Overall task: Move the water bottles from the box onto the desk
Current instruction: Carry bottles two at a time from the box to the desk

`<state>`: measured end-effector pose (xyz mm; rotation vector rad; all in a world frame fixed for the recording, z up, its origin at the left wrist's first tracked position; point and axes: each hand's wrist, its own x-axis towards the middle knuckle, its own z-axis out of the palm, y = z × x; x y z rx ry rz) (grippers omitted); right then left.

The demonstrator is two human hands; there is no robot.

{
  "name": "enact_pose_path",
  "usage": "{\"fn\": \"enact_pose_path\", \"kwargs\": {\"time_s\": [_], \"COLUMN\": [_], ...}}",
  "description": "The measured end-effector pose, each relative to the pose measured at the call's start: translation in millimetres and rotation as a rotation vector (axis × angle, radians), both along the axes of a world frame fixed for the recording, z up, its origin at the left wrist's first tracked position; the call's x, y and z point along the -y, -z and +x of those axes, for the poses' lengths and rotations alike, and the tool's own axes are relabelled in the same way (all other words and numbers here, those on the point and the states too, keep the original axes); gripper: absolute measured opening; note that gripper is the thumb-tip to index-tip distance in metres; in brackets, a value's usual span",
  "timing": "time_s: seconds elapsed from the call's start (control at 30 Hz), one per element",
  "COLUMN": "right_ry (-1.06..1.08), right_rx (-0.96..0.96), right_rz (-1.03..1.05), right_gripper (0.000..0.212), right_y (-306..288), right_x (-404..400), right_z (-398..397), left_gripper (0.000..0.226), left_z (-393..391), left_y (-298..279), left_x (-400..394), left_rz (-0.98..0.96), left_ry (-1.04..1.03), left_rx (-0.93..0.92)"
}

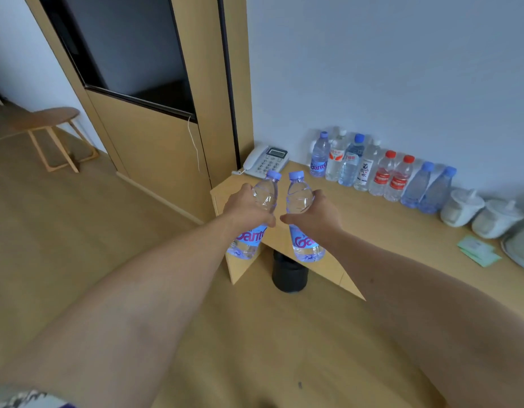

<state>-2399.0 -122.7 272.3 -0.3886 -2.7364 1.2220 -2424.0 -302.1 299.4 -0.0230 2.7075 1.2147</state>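
Above the light wooden worktop (372, 213) corner, each hand, left hand (246, 209) and right hand (313, 214), grips one clear blue-capped plastic water bottle (265, 191); best set both upright toward two o'clock, beside the standing row of bottles (381, 172).

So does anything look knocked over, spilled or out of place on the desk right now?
Nothing stands out. The row of bottles stands upright along the wall on the desk, caps on, no spill visible.
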Motion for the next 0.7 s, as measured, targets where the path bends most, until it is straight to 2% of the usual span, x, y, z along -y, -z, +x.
{"fn": "enact_pose_path", "kwargs": {"time_s": [0.17, 0.27, 0.4, 0.5, 0.6, 0.7], "right_ry": [0.032, 0.061, 0.152, 0.209, 0.304, 0.368], "right_rx": [-0.005, -0.017, -0.034, -0.033, -0.043, -0.009], "right_rz": [-0.013, -0.025, -0.018, 0.001, -0.013, -0.020], "right_gripper": [0.076, 0.079, 0.070, 0.077, 0.086, 0.085], "right_y": [3.6, 10.0, 22.2, 35.3, 48.3, 57.0], "right_x": [-13.9, -23.6, -36.7, -43.5, -48.0, -50.3], "right_z": [-75.7, -118.6, -175.1, -220.2, -264.1, -300.1], "left_gripper": [0.094, 0.093, 0.090, 0.096, 0.093, 0.096], "left_z": [-83.9, -133.0, -201.8, -257.3, -315.2, -365.5], "left_y": [3.3, 11.4, 29.3, 43.0, 54.7, 62.1], "left_x": [-13.3, -24.9, -39.8, -50.9, -61.8, -71.7], "left_rz": [0.014, 0.005, -0.021, -0.052, -0.083, -0.077], "left_ry": [0.028, 0.060, 0.111, 0.187, 0.244, 0.349], "left_rx": [0.012, 0.013, -0.006, -0.007, 0.005, 0.008]}}
